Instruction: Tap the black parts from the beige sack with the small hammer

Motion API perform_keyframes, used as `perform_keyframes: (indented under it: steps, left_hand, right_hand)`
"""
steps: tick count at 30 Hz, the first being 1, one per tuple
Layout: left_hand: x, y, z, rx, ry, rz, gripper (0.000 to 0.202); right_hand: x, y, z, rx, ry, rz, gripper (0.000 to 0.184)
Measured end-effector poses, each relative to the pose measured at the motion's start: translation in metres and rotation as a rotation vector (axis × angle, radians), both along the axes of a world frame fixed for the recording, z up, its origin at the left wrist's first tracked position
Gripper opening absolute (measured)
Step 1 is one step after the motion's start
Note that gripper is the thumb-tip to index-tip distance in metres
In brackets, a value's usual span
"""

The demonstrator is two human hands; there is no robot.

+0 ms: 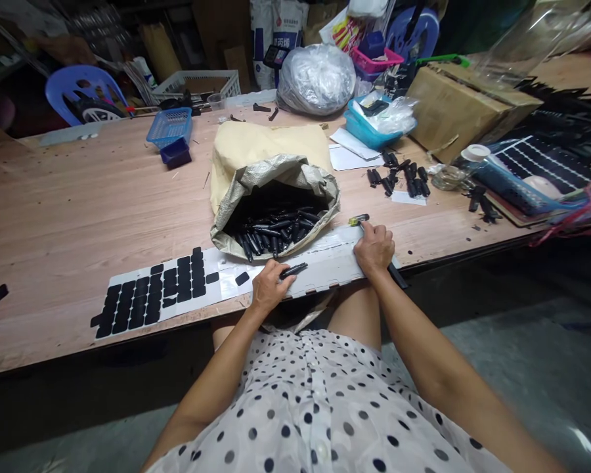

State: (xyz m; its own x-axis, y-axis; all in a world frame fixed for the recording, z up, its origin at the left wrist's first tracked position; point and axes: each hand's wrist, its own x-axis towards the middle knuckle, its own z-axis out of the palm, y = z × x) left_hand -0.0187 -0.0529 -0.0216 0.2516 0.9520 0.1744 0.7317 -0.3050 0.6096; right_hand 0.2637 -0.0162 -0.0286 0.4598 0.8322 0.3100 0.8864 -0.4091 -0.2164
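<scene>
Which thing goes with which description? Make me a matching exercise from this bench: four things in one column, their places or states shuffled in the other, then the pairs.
1. Left hand
2. Right hand
3. Cream sack
4. Light blue basket

A. Lies open-mouthed, with many black parts inside
B. Holds a tool with a yellowish end
C. Sits beside a small dark blue tray
D. Holds one slim black piece

Pairs: 1-D, 2-B, 3-A, 4-C

Left hand [270, 287] in a pinch, right hand [375, 249] in a curled grip
</scene>
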Motion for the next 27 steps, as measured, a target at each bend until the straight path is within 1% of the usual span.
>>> perform_keyframes:
  steps: [8,12,19,27]
  left_hand:
    - [-0.008,0.004,-0.007,0.030,-0.072,-0.022,0.016]
    - [-0.009,0.005,-0.008,0.035,-0.093,-0.026,0.021]
    - [-0.007,0.005,-0.006,0.023,-0.103,0.003,0.026]
    - [-0.003,0.005,-0.006,-0.026,-0.091,0.024,0.016]
  right_hand:
    - [-0.010,0.000,0.013,-0.063,0.008,-0.019,0.045]
    - [-0.012,0.001,0.012,-0.055,0.006,-0.034,0.045]
    - [-0.011,0.000,0.009,-0.025,0.018,-0.071,0.041]
    - [-0.008,0.000,0.009,0.012,0.067,-0.077,0.041]
